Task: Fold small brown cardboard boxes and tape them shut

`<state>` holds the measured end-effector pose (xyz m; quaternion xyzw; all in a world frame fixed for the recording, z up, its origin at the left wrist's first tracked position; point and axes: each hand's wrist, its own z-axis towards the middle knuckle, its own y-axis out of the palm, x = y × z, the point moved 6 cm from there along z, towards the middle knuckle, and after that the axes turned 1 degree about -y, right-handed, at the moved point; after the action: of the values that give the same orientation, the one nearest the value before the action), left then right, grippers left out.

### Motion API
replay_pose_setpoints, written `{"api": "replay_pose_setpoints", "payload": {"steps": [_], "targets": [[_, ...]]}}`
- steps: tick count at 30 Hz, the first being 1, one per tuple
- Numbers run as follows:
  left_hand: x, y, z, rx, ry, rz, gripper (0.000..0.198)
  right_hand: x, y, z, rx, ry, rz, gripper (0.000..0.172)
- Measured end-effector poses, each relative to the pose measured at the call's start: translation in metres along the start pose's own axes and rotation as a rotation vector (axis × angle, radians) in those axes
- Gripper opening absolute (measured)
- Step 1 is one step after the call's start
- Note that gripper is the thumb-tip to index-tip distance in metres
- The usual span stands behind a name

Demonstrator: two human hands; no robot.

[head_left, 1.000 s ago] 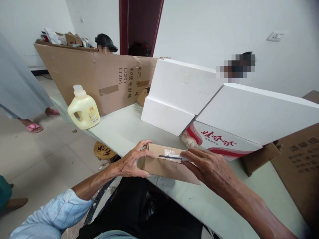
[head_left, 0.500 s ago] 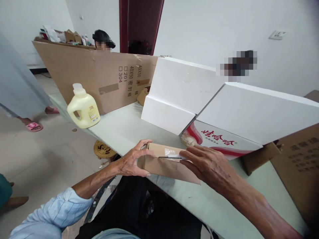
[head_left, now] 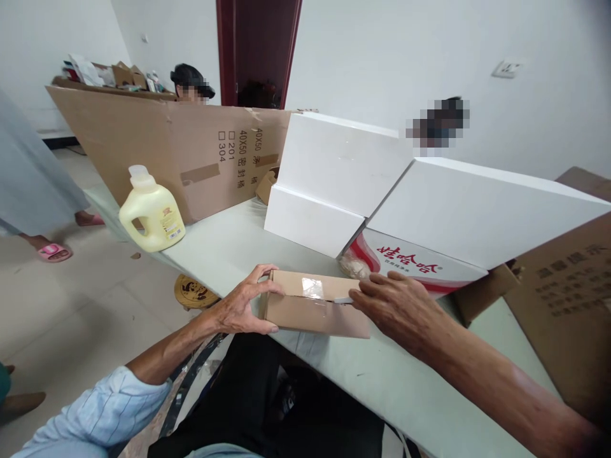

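Note:
A small brown cardboard box (head_left: 312,313) lies at the near edge of the pale table (head_left: 238,245), its top flaps shut with a strip of clear tape across them. My left hand (head_left: 241,306) grips the box's left end, thumb below and fingers curled over the top. My right hand (head_left: 398,308) rests on the box's right end with fingers pressed down on the lid; a thin pale object, perhaps a card or blade, shows at its fingertips, too small to name.
White boxes (head_left: 344,172) and a red-printed carton (head_left: 415,264) stand just behind the small box. A large brown cardboard sheet (head_left: 181,152) leans at the back left, a yellow jug (head_left: 150,213) before it. Two other people sit behind the boxes. More cardboard (head_left: 568,305) at right.
The box's lid has been pressed flat and closed; the dark strip seen on top before is gone from view. My right hand moved slightly left along the lid.

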<state>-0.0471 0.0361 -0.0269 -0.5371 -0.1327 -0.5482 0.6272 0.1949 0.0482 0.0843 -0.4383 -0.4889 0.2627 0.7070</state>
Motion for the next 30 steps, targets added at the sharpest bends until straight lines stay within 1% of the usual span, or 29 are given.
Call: {"api": "replay_pose_setpoints", "payload": {"steps": [2, 4, 6, 7, 8, 9, 12, 13, 15, 16, 17, 18, 20, 22, 23, 25, 27, 28, 30], "targets": [[-0.001, -0.002, -0.002, -0.007, -0.012, 0.014, 0.063, 0.009, -0.002, -0.014, 0.027, 0.02, 0.035, 0.026], [-0.002, -0.003, -0.004, -0.006, -0.026, 0.029, 0.064, 0.022, -0.004, -0.035, 0.075, 0.103, 0.115, 0.023], [-0.002, -0.003, -0.006, 0.009, -0.034, 0.034, 0.067, 0.034, 0.002, -0.063, 0.161, 0.261, 0.208, 0.024], [-0.003, -0.003, -0.007, 0.016, -0.035, 0.035, 0.068, 0.038, 0.01, -0.081, 0.208, 0.355, 0.245, 0.028], [-0.003, -0.003, -0.008, 0.019, -0.033, 0.036, 0.069, 0.039, 0.023, -0.1, 0.26, 0.458, 0.257, 0.031], [-0.003, -0.003, -0.008, 0.019, -0.026, 0.037, 0.071, 0.037, 0.042, -0.12, 0.281, 0.556, 0.27, 0.033], [-0.001, -0.003, -0.008, 0.015, -0.005, 0.054, 0.073, 0.011, 0.107, -0.174, 0.312, 0.721, 0.195, 0.036], [0.0, -0.003, -0.008, 0.016, 0.001, 0.065, 0.073, 0.0, 0.128, -0.188, 0.303, 0.75, 0.183, 0.033], [0.005, -0.005, -0.007, 0.011, 0.006, 0.093, 0.073, -0.02, 0.161, -0.207, 0.294, 0.778, 0.172, 0.029], [0.007, -0.005, -0.006, 0.002, 0.006, 0.108, 0.072, -0.027, 0.171, -0.211, 0.294, 0.776, 0.18, 0.027], [0.01, -0.006, -0.005, -0.009, 0.006, 0.123, 0.072, -0.033, 0.176, -0.213, 0.303, 0.775, 0.193, 0.026], [0.012, -0.007, -0.003, -0.023, 0.004, 0.137, 0.073, -0.035, 0.176, -0.211, 0.323, 0.78, 0.21, 0.025], [0.015, -0.007, 0.0, -0.051, 0.003, 0.161, 0.074, -0.033, 0.163, -0.199, 0.401, 0.815, 0.268, 0.025], [0.018, -0.008, 0.003, -0.073, 0.006, 0.177, 0.073, -0.029, 0.139, -0.178, 0.502, 0.857, 0.34, 0.025], [0.018, -0.008, 0.004, -0.081, 0.007, 0.182, 0.072, -0.029, 0.124, -0.164, 0.55, 0.839, 0.373, 0.025], [0.02, -0.009, 0.006, -0.09, 0.014, 0.192, 0.067, -0.033, 0.093, -0.132, 0.611, 0.76, 0.369, 0.026], [0.022, -0.01, 0.009, -0.086, 0.024, 0.21, 0.06, -0.04, 0.069, -0.102, 0.63, 0.643, 0.367, 0.03], [0.024, -0.01, 0.01, -0.081, 0.035, 0.22, 0.056, -0.043, 0.061, -0.09, 0.634, 0.591, 0.381, 0.032], [0.03, -0.01, 0.014, -0.069, 0.062, 0.249, 0.047, -0.048, 0.055, -0.072, 0.632, 0.519, 0.41, 0.034]]}}
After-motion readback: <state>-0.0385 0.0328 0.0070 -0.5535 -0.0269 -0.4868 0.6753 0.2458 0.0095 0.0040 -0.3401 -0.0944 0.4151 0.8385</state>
